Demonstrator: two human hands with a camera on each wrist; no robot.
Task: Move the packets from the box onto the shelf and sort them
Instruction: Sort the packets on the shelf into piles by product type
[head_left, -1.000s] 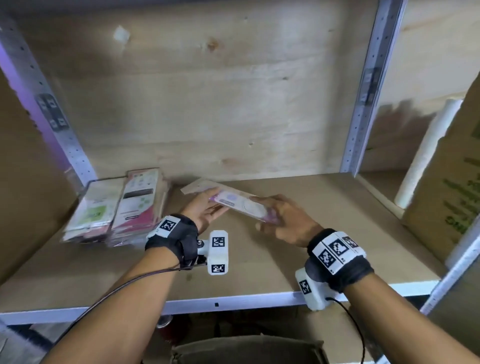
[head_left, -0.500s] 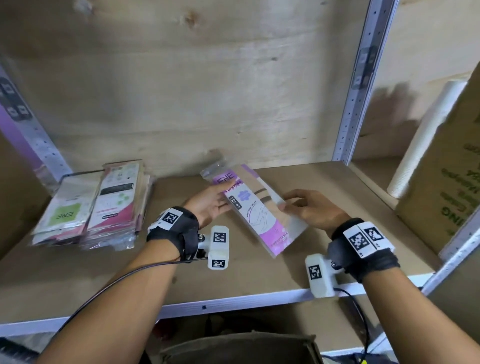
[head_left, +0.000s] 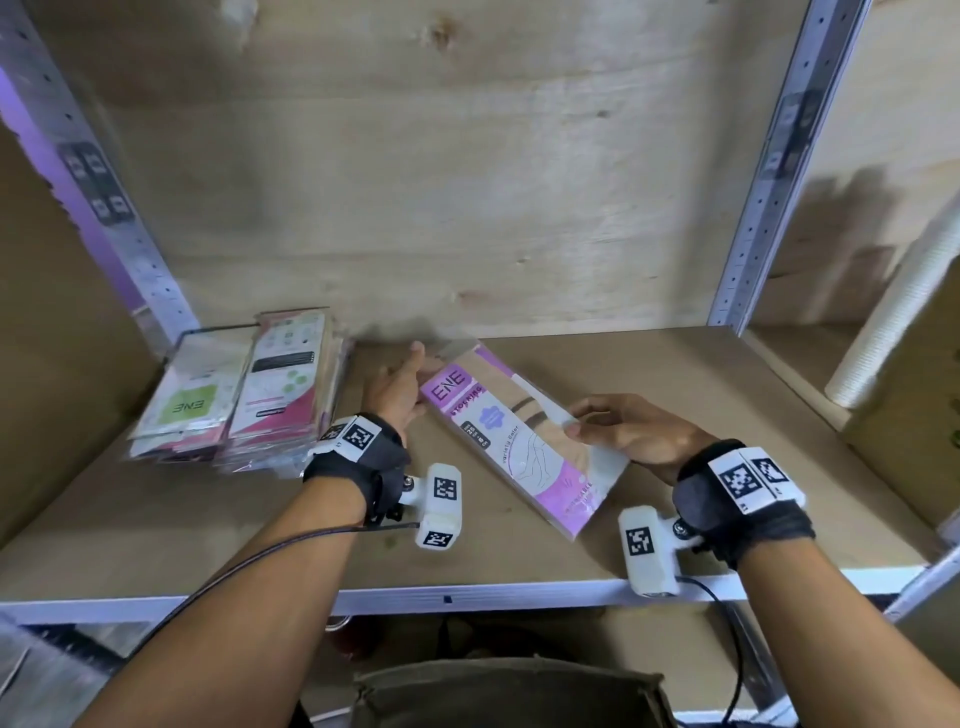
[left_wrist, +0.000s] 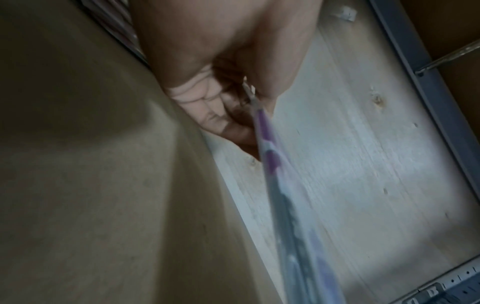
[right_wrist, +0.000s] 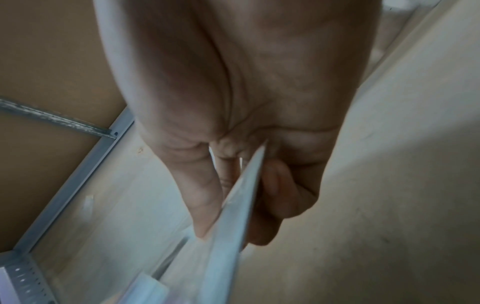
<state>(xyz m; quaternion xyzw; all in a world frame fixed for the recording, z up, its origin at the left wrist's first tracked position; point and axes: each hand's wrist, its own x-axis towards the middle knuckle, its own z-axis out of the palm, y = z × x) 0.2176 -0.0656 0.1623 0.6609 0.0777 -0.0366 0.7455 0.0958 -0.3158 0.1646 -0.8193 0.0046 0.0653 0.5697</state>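
Both hands hold one purple packet (head_left: 511, 441) over the middle of the shelf (head_left: 675, 384). The packet lies slantwise, its top end with the "ENE" label toward the back left, its lower end toward the front edge. Whether it rests on the shelf board or is lifted just clear of it cannot be told. The left hand (head_left: 397, 387) grips the packet's upper left edge; in the left wrist view the thumb lies on one face and the curled fingers (left_wrist: 205, 98) on the other. The right hand (head_left: 631, 431) pinches the right edge about halfway along, thumb on top and fingers (right_wrist: 205, 197) underneath, as the right wrist view shows.

A stack of packets (head_left: 239, 395) with green and pink labels sits at the back left of the shelf, near the left hand but apart from it. A white roll (head_left: 904, 312) leans in the next bay to the right, beside a cardboard box (head_left: 914, 415). Below the shelf's front rail, another box (head_left: 509, 696) shows its upper edge.
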